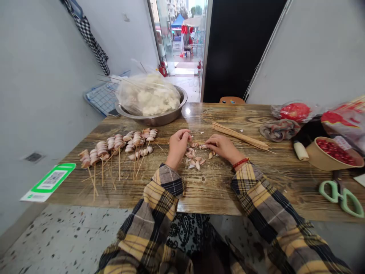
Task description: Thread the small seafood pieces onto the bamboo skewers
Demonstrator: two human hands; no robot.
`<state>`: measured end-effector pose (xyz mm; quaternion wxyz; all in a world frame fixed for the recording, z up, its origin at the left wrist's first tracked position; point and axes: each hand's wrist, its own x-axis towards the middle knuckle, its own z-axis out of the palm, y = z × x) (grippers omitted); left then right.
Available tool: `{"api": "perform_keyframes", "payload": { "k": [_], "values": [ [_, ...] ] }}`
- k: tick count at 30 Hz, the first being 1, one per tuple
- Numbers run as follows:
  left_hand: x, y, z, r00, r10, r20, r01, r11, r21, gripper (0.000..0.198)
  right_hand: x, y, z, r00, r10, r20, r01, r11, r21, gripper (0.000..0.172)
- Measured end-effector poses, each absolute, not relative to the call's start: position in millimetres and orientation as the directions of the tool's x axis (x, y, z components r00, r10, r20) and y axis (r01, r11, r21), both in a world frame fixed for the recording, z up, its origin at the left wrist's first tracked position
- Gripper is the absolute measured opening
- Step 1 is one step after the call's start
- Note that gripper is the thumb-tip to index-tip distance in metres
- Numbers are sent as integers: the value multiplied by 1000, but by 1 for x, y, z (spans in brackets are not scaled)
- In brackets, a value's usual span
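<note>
Loose garlic cloves (195, 156) lie in a small pile on the wooden table between my hands. My left hand (178, 146) is closed at the pile's left side, thumb and fingers drawn together; whatever they hold is hidden. On the right, my right hand (223, 147) is closed, its fingertips pinching at a pale garlic clove (203, 146) by the pile's far edge. To the left of my left hand, several skewers threaded with garlic (119, 141) rest in a row, bare stick ends pointing toward me. A bundle of bare wooden skewers (241, 136) lies beyond my right hand.
A metal basin (159, 120) with a plastic bag of whitish food (154, 95) stands at the back left. At right are a crumpled cloth (279, 130), a paper bowl of red pieces (322, 158) and green-handled scissors (340, 196). A QR-code card (51, 180) sits at the left edge.
</note>
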<state>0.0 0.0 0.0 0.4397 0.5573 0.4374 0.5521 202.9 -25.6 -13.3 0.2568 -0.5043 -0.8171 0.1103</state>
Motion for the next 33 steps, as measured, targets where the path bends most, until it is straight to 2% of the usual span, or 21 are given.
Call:
{"api": "perform_keyframes", "payload": {
  "k": [3, 7, 12, 14, 16, 19, 22, 25, 28, 33],
  "values": [
    [0, -1, 1, 8, 974, 227, -9, -227, 974, 19, 202, -26, -12, -359, 878, 317, 771, 470, -430, 16],
    [1, -2, 2, 10, 975, 223, -12, -223, 975, 19, 196, -28, -10, -398, 857, 328, 791, 502, -350, 18],
    [2, -3, 2, 18, 977, 214, 2, -214, 977, 19, 185, -30, -9, -396, 876, 277, 855, 461, -236, 15],
    [2, -4, 2, 22, 977, 212, 8, -212, 977, 19, 183, -31, -9, -368, 885, 285, 871, 436, -227, 14],
    [2, -5, 3, 28, 977, 210, 11, -210, 978, 19, 182, -31, -10, -281, 902, 327, 882, 378, -283, 13],
    [3, -9, 6, 53, 977, 207, 35, -209, 977, 19, 181, -30, -10, -106, 908, 405, 832, 304, -464, 16],
    [5, -13, 10, 135, 976, 172, 41, -179, 983, 20, 177, -31, -8, -32, 886, 463, 711, 346, -613, 16],
    [7, -16, 13, 275, 951, 138, -6, -142, 990, 26, 168, -33, -4, -30, 867, 497, 623, 406, -669, 18],
    [9, -16, 15, 352, 925, 142, -25, -142, 989, 30, 158, -36, -1, -29, 881, 472, 573, 401, -715, 18],
    [9, -15, 14, 417, 896, 154, 76, -203, 976, 24, 149, -37, 1, -46, 906, 421, 476, 391, -788, 15]
  ]
}}
